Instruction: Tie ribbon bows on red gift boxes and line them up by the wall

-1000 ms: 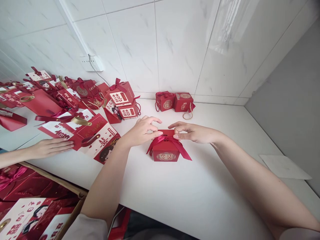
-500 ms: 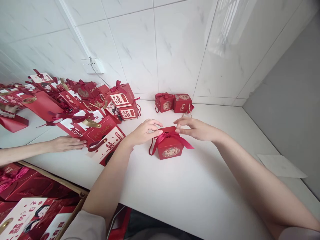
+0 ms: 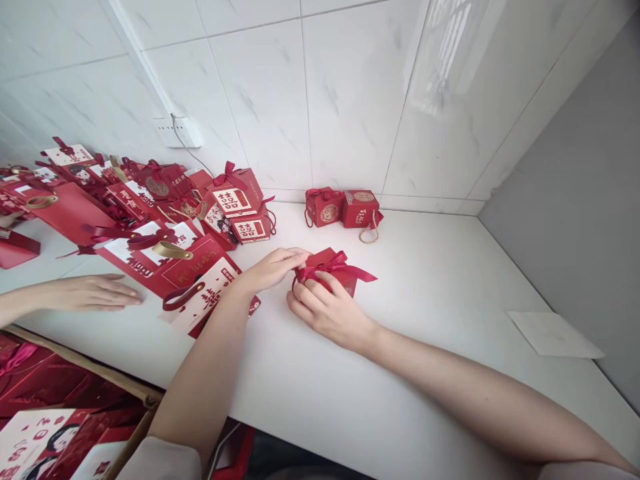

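Note:
A small red gift box with a dark pink ribbon bow stands on the white table in front of me. My left hand comes from the left, fingers bent together at the box's upper left corner and the ribbon there. From the front, my right hand covers most of the printed face, its fingers curled over the box's left end. Both hands' fingertips meet there; exactly what they pinch is partly hidden. One ribbon tail sticks out to the right.
Two red boxes sit by the tiled wall. Stacked boxes and many red and white gift bags crowd the left. Another person's hand rests there. A carton of bags is lower left; white paper lies right.
My right hand has moved from the box's right side round to its front and left end. The box has turned slightly. The other person's hand has drawn back left from the bags.

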Motion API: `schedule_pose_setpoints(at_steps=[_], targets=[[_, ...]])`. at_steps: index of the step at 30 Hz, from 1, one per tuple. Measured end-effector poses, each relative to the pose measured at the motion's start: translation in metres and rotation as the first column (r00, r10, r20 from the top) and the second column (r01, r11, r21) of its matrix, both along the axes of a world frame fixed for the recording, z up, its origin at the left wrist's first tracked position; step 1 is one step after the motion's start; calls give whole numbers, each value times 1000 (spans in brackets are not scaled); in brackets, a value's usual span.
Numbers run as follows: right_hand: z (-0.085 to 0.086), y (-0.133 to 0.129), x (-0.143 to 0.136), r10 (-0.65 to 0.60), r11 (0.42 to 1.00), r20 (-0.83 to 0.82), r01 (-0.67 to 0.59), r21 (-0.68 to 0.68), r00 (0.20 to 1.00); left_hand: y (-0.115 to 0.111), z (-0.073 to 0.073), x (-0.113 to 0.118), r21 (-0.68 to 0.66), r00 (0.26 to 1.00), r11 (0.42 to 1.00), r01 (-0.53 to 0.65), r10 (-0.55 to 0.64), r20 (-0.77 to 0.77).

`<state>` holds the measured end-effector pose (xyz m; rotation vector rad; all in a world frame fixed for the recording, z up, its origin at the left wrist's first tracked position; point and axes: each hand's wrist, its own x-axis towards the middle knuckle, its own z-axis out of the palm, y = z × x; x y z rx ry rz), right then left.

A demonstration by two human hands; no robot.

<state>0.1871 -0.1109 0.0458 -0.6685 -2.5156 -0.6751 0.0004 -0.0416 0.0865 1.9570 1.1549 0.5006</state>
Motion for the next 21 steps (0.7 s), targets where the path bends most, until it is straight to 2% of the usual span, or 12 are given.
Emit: schedule_pose_setpoints(at_steps=[2, 4, 6, 8, 9, 10, 12, 13, 15, 16, 18, 21], targets=[[-12, -1, -5, -75, 996, -63, 79, 51, 995, 0, -1, -1, -1, 1000, 1000, -22, 22, 4], [-14, 1, -5, -103, 995, -140, 103, -2, 985, 0, -1, 0, 6, 999, 1000, -26, 25, 38], [-6, 3, 0, -76, 990, -222, 47, -134, 972, 0, 1, 2, 17, 998, 1000, 3, -4, 66], [9, 6, 8, -22, 942, -309, -84, -326, 951, 0, 2, 3, 42, 998, 998, 47, -49, 49], [18, 7, 13, 13, 881, -337, -170, -442, 942, 1, 2, 2, 54, 997, 997, 63, -65, 30], [28, 9, 19, 35, 789, -371, -254, -560, 928, 2, 1, 2, 60, 997, 995, 75, -75, 11], [45, 13, 34, 16, 572, -415, -348, -743, 910, 3, 0, 0, 60, 998, 996, 69, -68, -6], [51, 15, 41, 47, 465, -386, -362, -808, 921, 3, -1, -1, 47, 998, 997, 59, -59, -6], [59, 18, 52, 120, 338, -312, -334, -880, 943, 4, -3, -1, 15, 999, 999, 45, -45, -6], [61, 19, 55, 147, 307, -282, -315, -898, 948, 3, -3, -1, 1, 999, 999, 43, -43, -9], [60, 18, 56, 175, 319, -238, -284, -904, 955, 2, -2, 0, -8, 999, 999, 50, -50, -16], [57, 13, 50, 174, 418, -212, -267, -868, 962, -1, 0, 3, 19, 998, 999, 51, -50, -31]])
